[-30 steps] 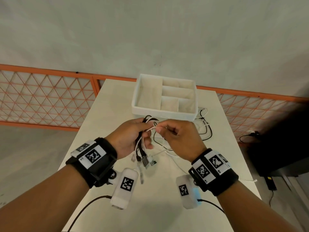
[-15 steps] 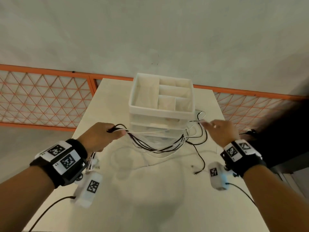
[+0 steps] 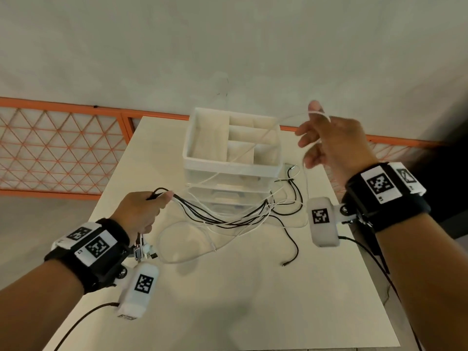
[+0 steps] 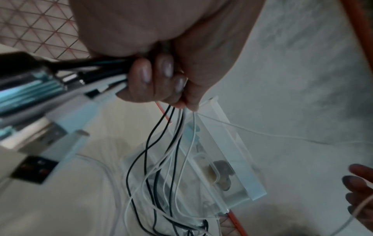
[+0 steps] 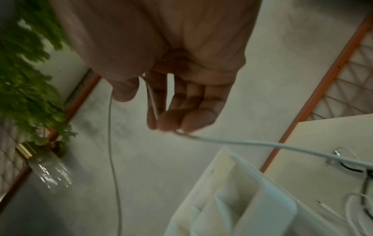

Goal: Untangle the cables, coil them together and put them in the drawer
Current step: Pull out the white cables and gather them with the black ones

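Observation:
My left hand (image 3: 144, 211) grips a bundle of black and white cables (image 3: 222, 219) near their plugs (image 3: 144, 250), which hang below the fist. In the left wrist view the fingers (image 4: 159, 75) are curled tight round the strands (image 4: 161, 143). My right hand (image 3: 329, 140) is raised to the right of the white drawer unit (image 3: 230, 171). One thin white cable (image 5: 262, 143) loops over its fingers (image 5: 181, 103) and stretches back across the unit's top tray to the bundle. The cables sag onto the table in front of the unit.
The white table (image 3: 240, 300) has orange lattice fencing (image 3: 50, 153) behind it. A loose black cable end (image 3: 285, 264) lies right of centre. More cable loops (image 3: 291, 188) sit beside the unit. A plant (image 5: 30, 79) and a glass bottle (image 5: 48, 167) are off to the right.
The hands were close together on the tangle, then drew apart. My right hand has risen up and right, pulling one white cable out. My left hand keeps the bundle.

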`<state>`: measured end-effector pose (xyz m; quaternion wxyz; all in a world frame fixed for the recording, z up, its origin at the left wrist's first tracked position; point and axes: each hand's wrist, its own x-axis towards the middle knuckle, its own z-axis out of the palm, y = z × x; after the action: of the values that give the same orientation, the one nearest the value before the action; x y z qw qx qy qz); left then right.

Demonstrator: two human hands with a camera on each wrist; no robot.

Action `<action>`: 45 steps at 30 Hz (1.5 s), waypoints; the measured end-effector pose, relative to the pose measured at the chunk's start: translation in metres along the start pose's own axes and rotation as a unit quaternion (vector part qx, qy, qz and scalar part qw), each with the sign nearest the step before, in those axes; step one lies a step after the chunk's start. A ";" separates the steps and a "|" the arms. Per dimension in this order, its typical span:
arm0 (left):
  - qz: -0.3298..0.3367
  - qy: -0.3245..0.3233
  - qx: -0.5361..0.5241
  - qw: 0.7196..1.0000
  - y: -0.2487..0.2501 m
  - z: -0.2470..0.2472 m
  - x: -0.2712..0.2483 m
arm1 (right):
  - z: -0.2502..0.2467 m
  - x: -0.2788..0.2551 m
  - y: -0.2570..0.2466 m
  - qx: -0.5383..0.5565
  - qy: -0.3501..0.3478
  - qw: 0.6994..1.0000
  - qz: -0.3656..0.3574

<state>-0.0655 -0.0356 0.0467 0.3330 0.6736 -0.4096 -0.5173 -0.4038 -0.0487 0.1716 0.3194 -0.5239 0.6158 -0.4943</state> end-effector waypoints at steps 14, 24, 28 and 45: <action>0.031 -0.036 -0.067 0.997 0.015 -0.009 -0.010 | -0.034 0.043 0.045 -0.113 0.011 0.983 0.147; 0.027 -0.118 -0.088 0.989 0.017 0.005 -0.026 | 0.017 -0.030 0.105 -0.370 -0.087 0.913 0.148; 0.034 -0.089 -0.065 0.993 0.014 0.010 -0.025 | 0.081 -0.092 0.126 -0.299 -0.336 0.885 0.122; -0.019 -0.088 -0.023 0.996 -0.004 0.006 -0.031 | 0.170 -0.125 0.186 -0.364 -0.242 0.893 0.109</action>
<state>-0.0744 -0.0062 0.0545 0.3009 0.6258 -0.4122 -0.5898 -0.2789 0.0181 -0.0719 0.2974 -0.6365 0.7095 -0.0552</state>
